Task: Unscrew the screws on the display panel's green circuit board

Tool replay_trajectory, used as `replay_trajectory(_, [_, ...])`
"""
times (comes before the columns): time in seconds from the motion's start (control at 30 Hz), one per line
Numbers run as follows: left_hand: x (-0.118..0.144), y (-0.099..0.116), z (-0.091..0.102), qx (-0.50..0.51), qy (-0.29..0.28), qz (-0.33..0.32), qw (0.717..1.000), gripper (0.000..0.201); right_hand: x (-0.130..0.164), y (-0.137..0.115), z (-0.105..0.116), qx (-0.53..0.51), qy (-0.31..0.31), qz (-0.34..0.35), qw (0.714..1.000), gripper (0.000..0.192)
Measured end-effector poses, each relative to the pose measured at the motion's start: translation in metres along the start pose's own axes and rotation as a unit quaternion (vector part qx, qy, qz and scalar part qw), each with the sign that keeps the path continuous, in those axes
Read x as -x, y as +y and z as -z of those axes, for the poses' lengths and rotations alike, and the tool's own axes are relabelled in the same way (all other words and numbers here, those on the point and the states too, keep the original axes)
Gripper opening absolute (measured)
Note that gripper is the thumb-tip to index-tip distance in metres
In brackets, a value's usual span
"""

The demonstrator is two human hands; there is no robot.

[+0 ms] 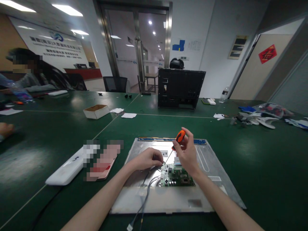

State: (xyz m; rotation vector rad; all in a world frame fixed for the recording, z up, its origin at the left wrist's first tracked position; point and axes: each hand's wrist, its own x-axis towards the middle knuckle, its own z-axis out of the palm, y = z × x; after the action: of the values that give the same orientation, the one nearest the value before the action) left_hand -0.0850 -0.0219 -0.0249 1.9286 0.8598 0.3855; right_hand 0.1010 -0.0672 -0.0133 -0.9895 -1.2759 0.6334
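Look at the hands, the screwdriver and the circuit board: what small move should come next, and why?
Probably turning the screwdriver in place. The right hand grips its orange handle, its tip slants down to the top left corner of the circuit board, and the left hand rests there as if steadying it. Whether the tip sits in a screw cannot be seen.

White case point(66, 169) left of the metal panel point(211, 166) – handwritten "5" on top, only clear mark. Wall banner point(51, 45) far left of the panel – rows of characters plus a logo, too small to read. Red diamond sign point(267, 53) on the door, upper right of the panel – one character, blurred. Panel stickers unreadable.
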Motion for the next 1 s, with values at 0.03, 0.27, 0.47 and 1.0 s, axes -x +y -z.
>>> replay_trajectory(0.03, [0.000, -0.001, 0.000, 0.003, -0.004, -0.002, 1.000, 0.005, 0.000, 0.000, -0.005, 0.025, -0.019, 0.043, 0.999, 0.049])
replay_trajectory(0.27, [-0.003, -0.008, 0.003, -0.002, -0.029, -0.028, 0.999, 0.005, 0.005, -0.001, -0.019, 0.114, -0.108, 0.179, 0.971, 0.049])
replay_trajectory(0.47, [-0.001, -0.002, 0.001, 0.012, -0.027, -0.012, 1.000, 0.004, 0.020, 0.010, -0.005, 0.071, -0.062, 0.122, 0.988, 0.052])
replay_trajectory(1.0, [-0.001, -0.005, 0.001, 0.011, -0.031, -0.018, 0.999, 0.004, 0.021, 0.014, -0.007, 0.155, -0.055, 0.224, 0.961, 0.060])
